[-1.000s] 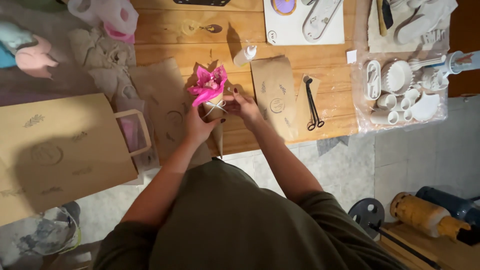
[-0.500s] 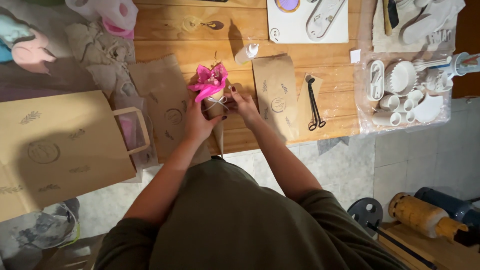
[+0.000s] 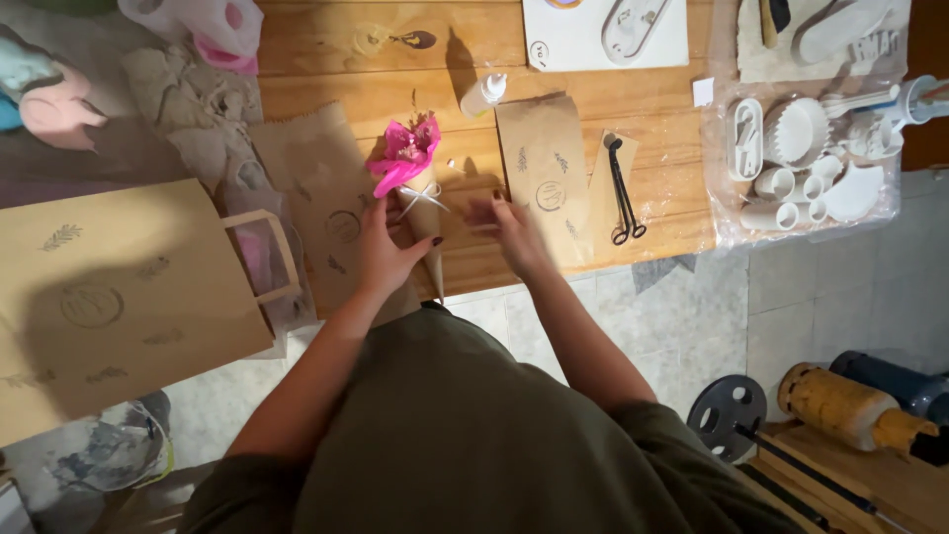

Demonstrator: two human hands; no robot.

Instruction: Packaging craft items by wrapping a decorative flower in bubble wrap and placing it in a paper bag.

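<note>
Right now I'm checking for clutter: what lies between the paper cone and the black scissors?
In the head view, the right hand and a flat brown paper bag lie between the paper cone and the black scissors.

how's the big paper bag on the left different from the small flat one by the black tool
The big handled bag is wide, has a loop handle and lies off the table's left edge; the small flat bag is narrow, has no handle and lies on the wooden table. The right hand hovers beside the small one; neither hand touches the big one. Both are brown paper with stamped leaf and circle marks.
</note>
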